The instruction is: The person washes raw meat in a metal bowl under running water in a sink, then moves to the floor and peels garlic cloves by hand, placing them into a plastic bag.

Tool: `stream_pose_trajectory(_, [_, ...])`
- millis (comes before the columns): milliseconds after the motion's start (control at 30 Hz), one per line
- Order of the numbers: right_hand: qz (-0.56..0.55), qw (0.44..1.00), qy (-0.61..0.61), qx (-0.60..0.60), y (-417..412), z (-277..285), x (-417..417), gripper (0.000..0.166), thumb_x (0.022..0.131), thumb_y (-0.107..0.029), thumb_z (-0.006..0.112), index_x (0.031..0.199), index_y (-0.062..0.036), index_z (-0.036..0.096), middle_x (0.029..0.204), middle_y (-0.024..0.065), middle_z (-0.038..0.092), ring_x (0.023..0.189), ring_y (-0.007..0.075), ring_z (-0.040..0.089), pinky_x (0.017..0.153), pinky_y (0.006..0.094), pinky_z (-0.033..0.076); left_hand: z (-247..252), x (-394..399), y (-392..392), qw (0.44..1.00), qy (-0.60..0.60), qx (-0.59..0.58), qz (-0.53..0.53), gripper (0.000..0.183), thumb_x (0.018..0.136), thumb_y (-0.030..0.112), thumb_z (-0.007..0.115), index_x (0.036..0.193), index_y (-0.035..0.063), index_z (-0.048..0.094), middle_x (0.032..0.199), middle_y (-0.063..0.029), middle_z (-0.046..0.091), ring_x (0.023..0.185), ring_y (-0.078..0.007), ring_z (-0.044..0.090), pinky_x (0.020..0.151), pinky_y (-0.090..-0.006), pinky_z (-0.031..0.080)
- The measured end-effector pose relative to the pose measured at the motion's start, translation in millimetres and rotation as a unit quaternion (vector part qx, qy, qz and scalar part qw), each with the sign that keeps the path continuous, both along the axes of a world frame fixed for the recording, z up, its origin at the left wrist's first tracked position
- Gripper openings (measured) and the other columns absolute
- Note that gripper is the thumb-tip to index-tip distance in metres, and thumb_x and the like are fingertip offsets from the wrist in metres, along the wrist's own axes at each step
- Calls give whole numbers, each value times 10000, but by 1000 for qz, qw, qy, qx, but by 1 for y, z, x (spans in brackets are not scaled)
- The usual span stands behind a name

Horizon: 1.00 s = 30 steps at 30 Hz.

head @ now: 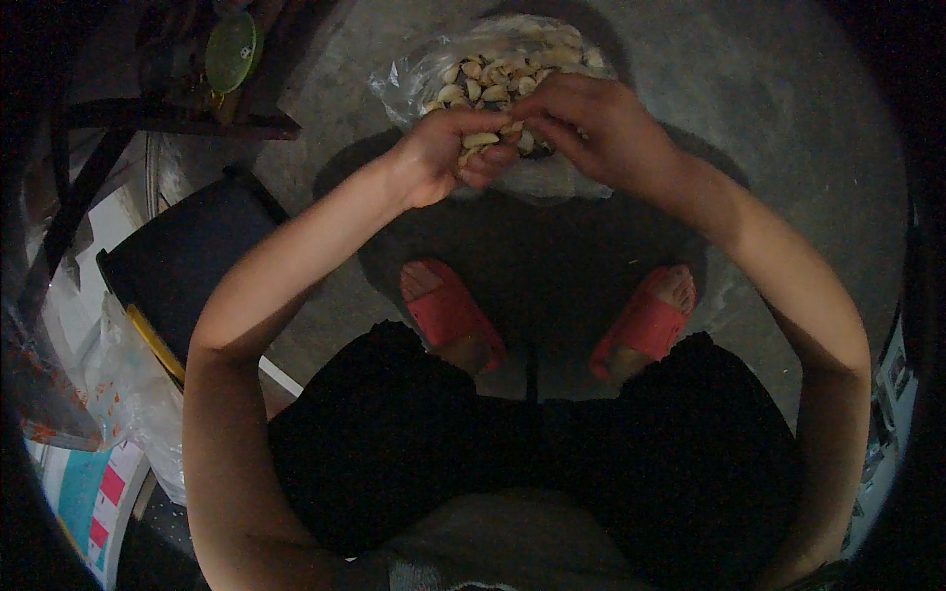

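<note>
My left hand (451, 151) is curled around several pale garlic cloves (480, 139), which show between its thumb and fingers. My right hand (591, 125) meets it at the fingertips, thumb and forefinger pinched together near a small clove. What exactly sits in that pinch is too small to tell. Just beyond both hands, a clear plastic bag (403, 92) lies spread on the floor with many loose garlic cloves (495, 92) on it. Part of this heap is hidden by my hands.
Red slippers (451, 314) are on my feet on the concrete floor (754, 96). At left stand a dark metal frame (199, 125), a round green object (232, 52), a black box-like object (192, 251) and a crumpled plastic bag (140, 391).
</note>
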State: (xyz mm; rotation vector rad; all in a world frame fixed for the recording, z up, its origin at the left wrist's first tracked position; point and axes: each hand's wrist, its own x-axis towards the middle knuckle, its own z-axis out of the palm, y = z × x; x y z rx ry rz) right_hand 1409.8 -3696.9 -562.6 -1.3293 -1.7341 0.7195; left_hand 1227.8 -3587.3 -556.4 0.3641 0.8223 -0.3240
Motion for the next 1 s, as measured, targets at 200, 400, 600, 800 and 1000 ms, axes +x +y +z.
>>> stream_pose_trajectory(200, [25,998,-50,22,-6,4,2,178,765,-103,604,937,-61,584,850,107,591,808,310,598,709,401,497,1,1,1,999,-48,9,-23,194,888,257,488,838,70,511,643,14,428,498,-43,319,413,-177,225])
stream_pose_trajectory(400, [33,998,-46,40,0,6,2,162,755,-121,613,902,-58,584,821,101,598,766,304,604,665,395,504,18,9,-5,978,5,195,-77,173,909,239,476,883,73,521,626,38,397,503,-44,309,422,-190,232])
stream_pose_trajectory(600, [-95,970,148,-168,-4,0,-8,176,780,-196,605,859,-41,624,738,91,629,669,213,626,629,337,509,20,11,-4,966,-6,241,-94,136,908,226,486,884,99,527,644,45,408,528,-42,308,449,-185,231])
stream_pose_trajectory(800, [-127,849,374,-351,0,-8,-9,192,840,-206,555,854,-27,625,710,71,621,621,152,611,560,308,511,12,10,-5,948,-6,296,-114,179,900,300,513,883,123,527,669,48,439,563,-35,349,485,-188,270])
stream_pose_trajectory(1000, [-165,763,472,-411,2,-10,-3,184,837,-179,557,821,-4,611,704,77,615,602,146,595,543,293,506,1,3,-2,832,-127,490,-228,196,895,306,535,902,110,541,769,46,522,695,-37,459,586,-187,351])
